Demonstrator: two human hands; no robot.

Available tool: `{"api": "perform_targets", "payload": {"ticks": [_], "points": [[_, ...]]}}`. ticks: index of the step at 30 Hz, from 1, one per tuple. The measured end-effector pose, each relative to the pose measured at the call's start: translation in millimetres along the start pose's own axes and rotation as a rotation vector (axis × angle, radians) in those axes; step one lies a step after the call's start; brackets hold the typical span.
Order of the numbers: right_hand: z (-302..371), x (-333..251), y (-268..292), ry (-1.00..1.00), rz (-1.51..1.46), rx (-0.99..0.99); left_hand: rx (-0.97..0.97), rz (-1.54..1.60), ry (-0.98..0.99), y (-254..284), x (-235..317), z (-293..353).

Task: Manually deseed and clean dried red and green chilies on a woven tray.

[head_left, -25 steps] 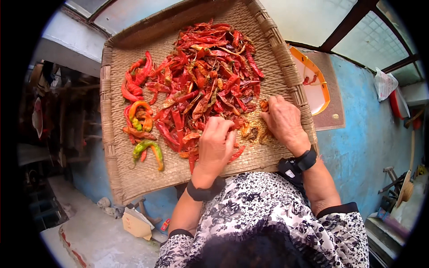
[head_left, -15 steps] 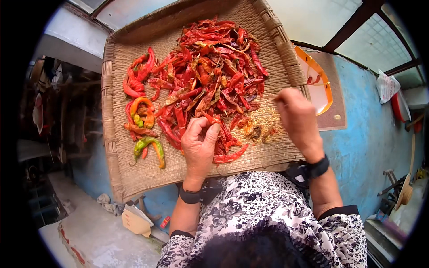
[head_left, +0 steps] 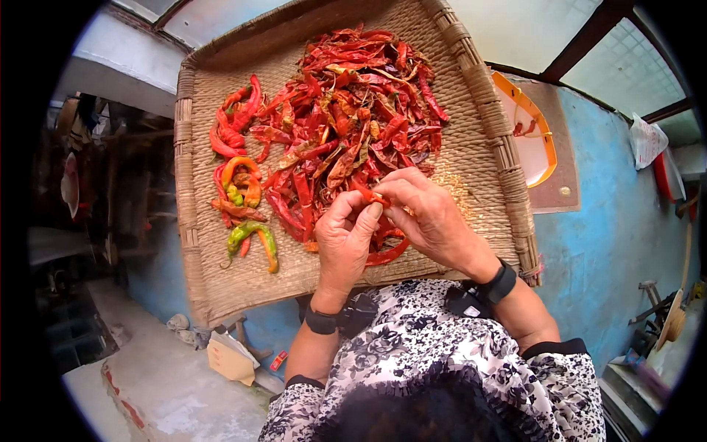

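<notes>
A heap of dried red chili peppers (head_left: 346, 110) fills the middle of a square woven basket tray (head_left: 482, 110) in front of me. Over the near side of the heap, my left hand (head_left: 346, 236) pinches a red chili pepper (head_left: 377, 199) between thumb and fingers. My right hand (head_left: 431, 217) meets it there, its thumb and fingertips closed on the end of the same pepper. Pale seeds (head_left: 458, 188) lie scattered on the weave beyond my right hand, which partly covers them.
Fresher red peppers (head_left: 232, 125), an orange one (head_left: 241, 173) and a green one (head_left: 254, 239) lie along the tray's left side. Right of the tray stands an orange-rimmed container (head_left: 534, 140) with a few red pieces inside. A cardboard box (head_left: 230, 359) sits on the floor at lower left.
My right hand has come left from the tray's right edge to the pepper in my left hand and closed on it. The tray appears shifted slightly right in view.
</notes>
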State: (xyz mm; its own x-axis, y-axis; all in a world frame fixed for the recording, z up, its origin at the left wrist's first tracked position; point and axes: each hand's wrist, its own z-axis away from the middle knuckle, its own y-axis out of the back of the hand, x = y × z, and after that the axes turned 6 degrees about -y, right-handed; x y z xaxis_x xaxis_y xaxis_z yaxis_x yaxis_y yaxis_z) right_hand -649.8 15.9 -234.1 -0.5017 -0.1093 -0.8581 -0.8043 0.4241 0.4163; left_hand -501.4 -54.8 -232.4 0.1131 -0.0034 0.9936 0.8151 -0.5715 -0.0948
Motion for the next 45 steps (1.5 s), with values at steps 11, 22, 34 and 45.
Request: {"api": "perform_targets", "payload": {"ticks": [11,22,34,45], "points": [[2,3,106,-0.074,0.719,0.576,0.154,0.033,-0.028,26,-1,-1],[5,-14,-3,-0.011,0.071,-0.182,0.09,0.052,-0.058,10,17,2],[18,-2,108,-0.079,0.417,0.693,-0.229,-1.037,-0.364,18,-9,12],[9,-7,47,-0.281,0.043,-0.013,-0.085,-0.679,-0.136,17,-10,15]]}}
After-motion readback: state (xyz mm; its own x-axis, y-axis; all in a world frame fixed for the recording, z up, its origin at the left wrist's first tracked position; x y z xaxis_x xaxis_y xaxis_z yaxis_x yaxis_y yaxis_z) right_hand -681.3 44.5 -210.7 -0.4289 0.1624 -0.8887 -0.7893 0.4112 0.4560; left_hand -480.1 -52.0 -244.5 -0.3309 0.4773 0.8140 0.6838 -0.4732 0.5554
